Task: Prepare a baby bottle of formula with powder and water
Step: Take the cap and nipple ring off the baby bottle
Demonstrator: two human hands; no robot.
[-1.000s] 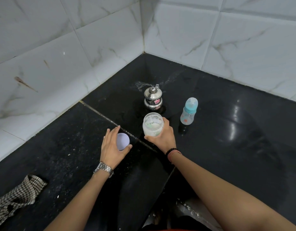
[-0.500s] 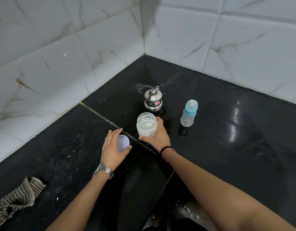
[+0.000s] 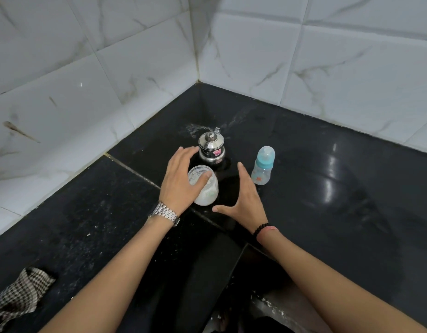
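Both hands have shifted since a second ago: the right hand (image 3: 243, 200), which gripped the glass jar (image 3: 205, 188), has let go and now hangs spread wide just to the jar's right, thumb stretched toward its base, holding nothing; the left hand (image 3: 181, 179), which held a pale round lid down on the counter, now lies over the jar's mouth, fingers fairly straight and thumb laid across the rim. Whether the lid sits beneath that palm cannot be told. White powder clings inside the jar, which stands upright between the two hands on the black counter (image 3: 339, 212). Beyond the left fingertips stands a small steel pot (image 3: 211, 147) with its lid on; beyond the right fingertips, just apart, the baby bottle (image 3: 263, 167) stands with its blue teat top still fitted. By all appearances the powder jar is being closed or set aside. Next, likely, the right hand must reach forward, take the bottle and unscrew its top.
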